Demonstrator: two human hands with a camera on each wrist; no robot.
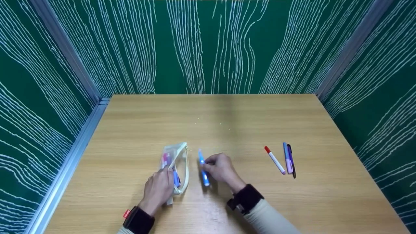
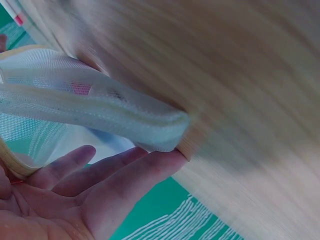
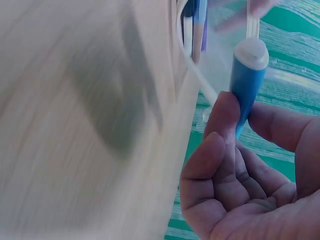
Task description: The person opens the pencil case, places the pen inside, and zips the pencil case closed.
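A see-through mesh pencil pouch [image 1: 178, 159] with a pale zippered rim gapes toward the right on the table, several pens [image 1: 175, 178] inside. My left hand [image 1: 158, 188] holds its near side; in the left wrist view the fingers [image 2: 135, 180] lie along the mesh, while the thumb is mostly out of frame. Just right of the opening, my right hand [image 1: 221, 167] pinches a blue marker [image 1: 204, 172] between thumb and fingers. The right wrist view shows the marker's white end [image 3: 251, 52] pointing up past the fingertips, apart from the pouch.
On the right of the wooden table [image 1: 247, 201] lie a white marker with a red cap [image 1: 274, 160], a blue-and-lilac marker [image 1: 287, 158] and a dark pen [image 1: 292, 161]. Green panels with white lines [image 1: 211, 48] enclose the table at the back and sides.
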